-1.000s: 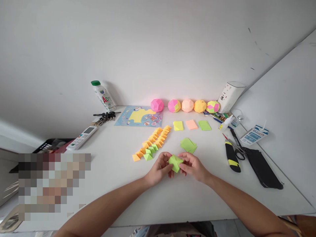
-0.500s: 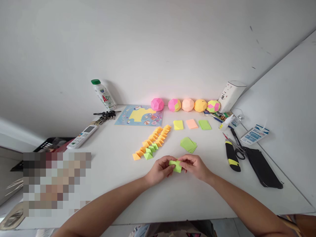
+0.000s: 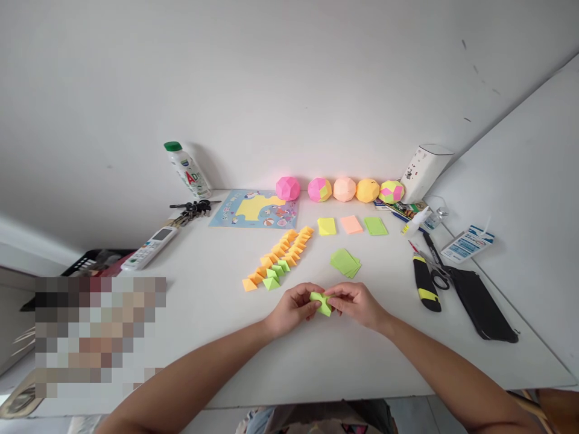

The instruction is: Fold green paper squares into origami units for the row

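Note:
A small green paper piece [image 3: 322,305] is pinched between both hands near the table's front. My left hand [image 3: 294,308] grips its left side, and my right hand [image 3: 357,304] has its right side between thumb and fingers. Just beyond the hands lies a fanned stack of green paper sheets [image 3: 345,263]. To the left, folded orange paper pieces [image 3: 266,261] stand in slanting rows, with several folded green pieces [image 3: 271,282] at the near end. Yellow [image 3: 327,226], peach [image 3: 351,225] and green paper stacks [image 3: 376,226] lie farther back.
Faceted paper balls [image 3: 344,189] line the wall beside a blue card [image 3: 226,211]. A bottle [image 3: 190,175], keys [image 3: 194,210] and a remote [image 3: 149,248] are left; a cutter [image 3: 426,283], scissors [image 3: 439,278], glue [image 3: 414,223] and a black pouch [image 3: 484,304] are right.
The green paper piece between my hands looks more folded, with a crease across its middle. Both hands have hardly moved, and the view has shifted slightly.

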A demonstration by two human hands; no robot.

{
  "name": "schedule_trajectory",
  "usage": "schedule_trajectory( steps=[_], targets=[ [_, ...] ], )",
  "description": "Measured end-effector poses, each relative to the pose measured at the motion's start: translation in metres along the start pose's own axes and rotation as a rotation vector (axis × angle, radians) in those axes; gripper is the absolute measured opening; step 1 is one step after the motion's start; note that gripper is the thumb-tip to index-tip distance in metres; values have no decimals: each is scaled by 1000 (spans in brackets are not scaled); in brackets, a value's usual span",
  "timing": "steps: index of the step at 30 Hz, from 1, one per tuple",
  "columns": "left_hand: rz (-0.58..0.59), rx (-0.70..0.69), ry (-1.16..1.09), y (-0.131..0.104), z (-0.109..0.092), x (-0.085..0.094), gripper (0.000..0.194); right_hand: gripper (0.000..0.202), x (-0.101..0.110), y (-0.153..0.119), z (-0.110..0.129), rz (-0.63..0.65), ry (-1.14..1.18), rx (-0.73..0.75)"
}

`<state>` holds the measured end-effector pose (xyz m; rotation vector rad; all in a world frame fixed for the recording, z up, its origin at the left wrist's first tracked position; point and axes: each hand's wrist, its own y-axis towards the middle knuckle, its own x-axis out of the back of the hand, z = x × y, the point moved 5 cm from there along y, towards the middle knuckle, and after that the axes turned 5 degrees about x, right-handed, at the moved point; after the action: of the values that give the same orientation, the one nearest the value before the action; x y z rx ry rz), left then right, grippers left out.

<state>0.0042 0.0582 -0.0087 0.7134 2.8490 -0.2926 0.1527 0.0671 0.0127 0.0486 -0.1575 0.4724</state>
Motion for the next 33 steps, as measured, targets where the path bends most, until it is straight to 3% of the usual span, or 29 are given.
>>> schedule_trajectory(
  steps=[26,33],
  targets=[
    [-5,-28,7,-1,0,-1,28,22,-2,-3,6,-17,-49,42],
    [-36,-14,24,-1,2,2,38,23,0,-4,12,-42,-182,157]
  ],
)
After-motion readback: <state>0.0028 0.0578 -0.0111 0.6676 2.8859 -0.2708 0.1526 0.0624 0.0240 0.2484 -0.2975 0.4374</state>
